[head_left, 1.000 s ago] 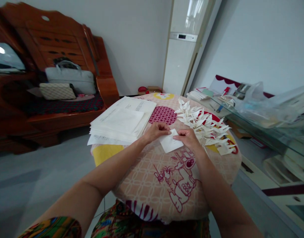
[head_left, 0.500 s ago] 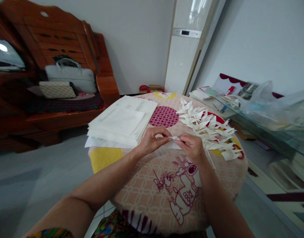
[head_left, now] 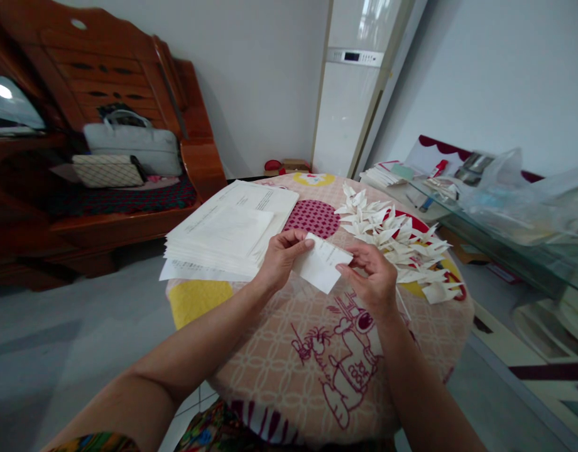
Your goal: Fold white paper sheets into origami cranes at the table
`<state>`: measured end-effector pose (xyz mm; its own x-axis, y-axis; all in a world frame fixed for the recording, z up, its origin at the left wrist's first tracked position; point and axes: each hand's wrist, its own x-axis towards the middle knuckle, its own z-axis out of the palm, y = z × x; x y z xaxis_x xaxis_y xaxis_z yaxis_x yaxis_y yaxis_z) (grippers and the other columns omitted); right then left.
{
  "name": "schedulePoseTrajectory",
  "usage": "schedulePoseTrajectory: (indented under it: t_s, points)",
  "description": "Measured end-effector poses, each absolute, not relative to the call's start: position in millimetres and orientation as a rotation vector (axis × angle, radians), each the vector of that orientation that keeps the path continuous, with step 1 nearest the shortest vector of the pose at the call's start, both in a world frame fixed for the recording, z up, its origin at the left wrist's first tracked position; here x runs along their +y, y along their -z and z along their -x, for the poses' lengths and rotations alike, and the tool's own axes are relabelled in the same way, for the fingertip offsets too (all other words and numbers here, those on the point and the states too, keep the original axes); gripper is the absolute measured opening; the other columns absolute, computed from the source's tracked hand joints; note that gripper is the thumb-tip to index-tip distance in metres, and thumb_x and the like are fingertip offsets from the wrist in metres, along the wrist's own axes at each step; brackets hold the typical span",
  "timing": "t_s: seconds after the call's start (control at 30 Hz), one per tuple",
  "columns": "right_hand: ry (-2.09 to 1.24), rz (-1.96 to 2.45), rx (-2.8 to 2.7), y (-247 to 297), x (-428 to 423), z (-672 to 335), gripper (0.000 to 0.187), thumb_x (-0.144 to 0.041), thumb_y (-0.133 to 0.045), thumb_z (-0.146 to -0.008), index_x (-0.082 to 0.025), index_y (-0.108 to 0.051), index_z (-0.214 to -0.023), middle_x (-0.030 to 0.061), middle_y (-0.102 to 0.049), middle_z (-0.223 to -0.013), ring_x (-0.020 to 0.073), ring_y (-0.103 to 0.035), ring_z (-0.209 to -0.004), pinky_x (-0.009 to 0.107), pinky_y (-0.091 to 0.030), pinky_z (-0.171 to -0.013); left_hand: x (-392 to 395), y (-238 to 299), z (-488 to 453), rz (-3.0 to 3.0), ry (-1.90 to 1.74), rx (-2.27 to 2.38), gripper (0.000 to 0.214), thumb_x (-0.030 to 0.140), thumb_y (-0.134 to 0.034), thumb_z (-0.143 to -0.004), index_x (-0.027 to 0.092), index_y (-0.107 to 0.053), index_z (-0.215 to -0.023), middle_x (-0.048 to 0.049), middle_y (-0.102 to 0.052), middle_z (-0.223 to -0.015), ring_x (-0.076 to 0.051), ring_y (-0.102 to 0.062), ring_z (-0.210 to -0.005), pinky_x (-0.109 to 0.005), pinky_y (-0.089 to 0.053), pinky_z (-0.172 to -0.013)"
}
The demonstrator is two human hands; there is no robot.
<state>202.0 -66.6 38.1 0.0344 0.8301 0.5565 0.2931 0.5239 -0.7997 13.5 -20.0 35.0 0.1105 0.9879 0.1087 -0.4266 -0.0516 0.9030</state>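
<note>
Round, cloth-covered tabletop [head_left: 270,351]. At its far left lies a stack of white sheets [head_left: 232,229] and at its far right a heap of folded paper pieces [head_left: 397,242], both within easy reach of the centre. The left hand [head_left: 282,257] and right hand [head_left: 371,279] meet mid-tabletop. Each grip is closed on an opposite edge of a small white paper [head_left: 321,267], raised just above the cloth, apparently to keep it flat.

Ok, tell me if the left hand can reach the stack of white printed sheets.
Probably yes: the stack of white printed sheets lies just beside the left hand, nothing between, though its grip is on the small white paper slip shared with the right hand.
</note>
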Motion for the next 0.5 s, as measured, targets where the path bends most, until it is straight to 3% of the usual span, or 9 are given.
schedulePoseTrajectory:
  t_s: [0.3,0.5]
  points:
    - [-0.749,1.038,-1.385,-31.2,-61.9,-202.2,0.022,-0.034,-0.079,-0.073,-0.020,-0.065,-0.083,0.0024,-0.072,-0.074,0.0164,-0.068,-0.062,0.028,-0.056,-0.059,-22.8,-33.8,-19.5,-0.973,-1.330,0.784,0.037,0.040,-0.089,-0.058,0.017,-0.063,-0.072,0.0029,-0.065,-0.064,-0.008,-0.053,-0.050,-0.019,-0.041,-0.047]
    - [-0.567,0.957,-1.377,-33.1,-61.1,-205.0,0.008,-0.026,-0.078,-0.075,-0.021,-0.073,-0.076,0.0037,-0.073,-0.085,0.0185,-0.068,-0.079,0.031,-0.057,-0.069,-22.9,-30.8,-20.3,-0.941,-1.357,0.751,0.036,0.036,-0.089,-0.059,0.016,-0.062,-0.071,0.0035,-0.065,-0.064,-0.007,-0.054,-0.051,-0.018,-0.041,-0.048]
